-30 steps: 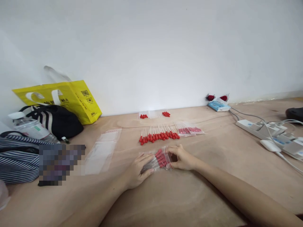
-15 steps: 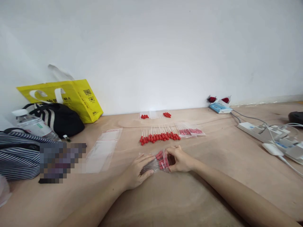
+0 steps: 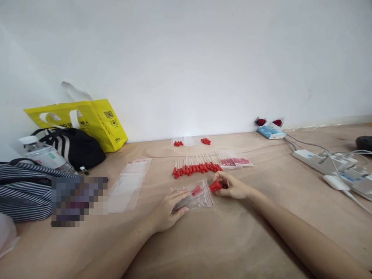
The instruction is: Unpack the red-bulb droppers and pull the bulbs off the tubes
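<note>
Under my left hand (image 3: 173, 205) lies a clear zip bag (image 3: 205, 197), gripped between thumb and fingers at its closed end. Inside the bag, some red pieces (image 3: 197, 190) show near my fingertips; the rest of the contents is hidden by the hand. Just beyond the bag's red-lined mouth, my right hand (image 3: 232, 186) pinches a small bunch of red rubber bulbs (image 3: 215, 186). Behind the hands a row of red-bulbed droppers (image 3: 197, 168) lies with bulbs toward me and thin clear stems pointing away.
Flat clear bags (image 3: 128, 186) lie on the left. Filled bags of red pieces (image 3: 235, 161) rest behind my right hand. Loose red bulbs (image 3: 205, 141) sit near the wall. A power strip (image 3: 328, 166) with cables is at right; a yellow bag (image 3: 101, 124) and water bottle (image 3: 46, 155) stand left.
My right hand has moved right and slightly away from the bag's mouth, with red bulbs now outside the bag. The left hand stays on the bag.
</note>
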### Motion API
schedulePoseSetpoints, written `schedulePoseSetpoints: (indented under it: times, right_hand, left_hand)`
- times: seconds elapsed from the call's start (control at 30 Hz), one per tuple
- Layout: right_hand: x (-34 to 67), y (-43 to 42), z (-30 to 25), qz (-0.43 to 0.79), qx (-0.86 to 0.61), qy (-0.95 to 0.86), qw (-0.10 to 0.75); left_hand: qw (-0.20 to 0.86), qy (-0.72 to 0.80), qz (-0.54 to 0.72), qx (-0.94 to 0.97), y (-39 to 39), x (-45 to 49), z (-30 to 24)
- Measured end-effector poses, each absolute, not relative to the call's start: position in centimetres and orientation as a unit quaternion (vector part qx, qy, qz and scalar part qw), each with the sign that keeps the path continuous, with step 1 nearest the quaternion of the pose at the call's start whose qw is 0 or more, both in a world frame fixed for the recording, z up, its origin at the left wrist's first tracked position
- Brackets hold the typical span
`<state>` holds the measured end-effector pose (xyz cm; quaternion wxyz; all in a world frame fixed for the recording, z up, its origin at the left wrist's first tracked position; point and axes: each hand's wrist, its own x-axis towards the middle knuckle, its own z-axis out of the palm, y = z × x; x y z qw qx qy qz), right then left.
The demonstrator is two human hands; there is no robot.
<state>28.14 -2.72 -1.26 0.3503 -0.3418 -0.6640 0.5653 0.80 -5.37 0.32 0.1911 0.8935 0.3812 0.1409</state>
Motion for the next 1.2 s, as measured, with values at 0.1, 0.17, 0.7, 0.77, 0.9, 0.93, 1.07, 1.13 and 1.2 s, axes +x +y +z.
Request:
schedulePoseSetpoints:
  times: [0.1, 0.17, 0.7, 0.77, 0.9, 0.93, 1.07, 1.13, 1.2]
  right_hand:
    - [28.2, -3.1, -0.9, 0.628, -0.313, -0.616, 0.359]
    - [27.7, -3.4, -0.8, 0.649, -0.315, -0.596, 0.354]
    - [31.4, -1.1, 2.3, 0.390, -0.516, -0.458, 0.610]
    - [28.7, -1.9, 1.8, 0.323, -0.516, -0.482, 0.630]
    - [24.6, -4.1, 0.7, 0.116, -0.466, -0.643, 0.597]
    - [24.1, -4.6, 0.5, 0.063, -0.435, -0.691, 0.574]
    - [23.3, -6.0, 0.2, -0.074, -0.301, -0.838, 0.449]
    - [23.2, -6.3, 0.2, -0.088, -0.272, -0.867, 0.409]
    - [23.3, -6.4, 0.2, -0.083, -0.289, -0.862, 0.407]
  left_hand:
    - [0.193, 0.379, 0.151, 0.892, -5.4, 0.8, 0.4]
    - [0.193, 0.379, 0.152, 0.892, -5.4, 0.8, 0.4]
    - [0.289, 0.424, 0.231, 0.827, -4.9, 2.1, 1.7]
    - [0.341, 0.446, 0.273, 0.781, -4.5, 3.7, 2.2]
    - [0.594, 0.467, 0.327, 0.568, -3.9, 7.8, 3.3]
    - [0.644, 0.448, 0.341, 0.518, -3.8, 8.7, 3.4]
    - [0.697, 0.443, 0.378, 0.419, -3.6, 10.2, 3.5]
    - [0.677, 0.480, 0.368, 0.419, -3.2, 9.5, 3.6]
    - [0.659, 0.508, 0.353, 0.428, -2.1, 7.8, 4.0]
